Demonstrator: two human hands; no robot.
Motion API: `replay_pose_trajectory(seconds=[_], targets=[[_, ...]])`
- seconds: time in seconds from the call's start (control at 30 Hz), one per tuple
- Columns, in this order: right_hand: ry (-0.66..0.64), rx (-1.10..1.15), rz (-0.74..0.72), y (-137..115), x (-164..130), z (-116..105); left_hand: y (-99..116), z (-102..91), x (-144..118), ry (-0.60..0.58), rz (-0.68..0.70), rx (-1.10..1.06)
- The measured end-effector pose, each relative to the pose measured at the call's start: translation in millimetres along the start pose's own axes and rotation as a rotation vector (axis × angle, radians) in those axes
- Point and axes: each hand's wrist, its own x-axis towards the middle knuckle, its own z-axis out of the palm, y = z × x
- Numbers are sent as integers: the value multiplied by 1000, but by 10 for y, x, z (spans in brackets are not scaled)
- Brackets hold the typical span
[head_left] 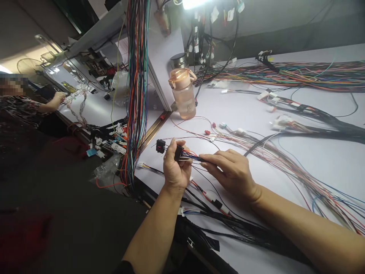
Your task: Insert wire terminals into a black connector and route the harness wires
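Observation:
My left hand (176, 167) is closed around a black connector (179, 153), its thumb pressed on the near side. Several thin wires (191, 156), blue, orange and white among them, run out of the connector to the right. Between thumb and fingertips my right hand (229, 169) pinches these wires a short way from the housing. A smaller black connector (160, 146) with a red part sticks out beyond my left thumb. Below both hands lie dark wrapped cables (242, 222) along the table's near edge.
An orange-lidded water bottle (183, 95) stands behind my hands. Long wire bundles (299, 74) stretch across the white table's (327, 160) back. A thick hanging bundle (137, 76) drops at the left edge. Another person's hand (59, 98) is at the far-left bench.

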Motion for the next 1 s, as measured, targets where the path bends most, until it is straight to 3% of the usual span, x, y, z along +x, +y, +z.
replay_pose_trajectory(seconds=[0.33, 0.57, 0.77, 1.0], targets=[[-9, 20, 54, 16, -42, 34, -9, 6, -13, -14, 36, 23], [10, 7, 49, 2, -16, 29, 8, -24, -9, -104, -54, -40], [123, 58, 166, -38, 8, 5, 48, -19, -24, -132, -148, -59], [159, 119, 274, -66, 29, -3, 76, 8, -53, -184, -194, -63]])
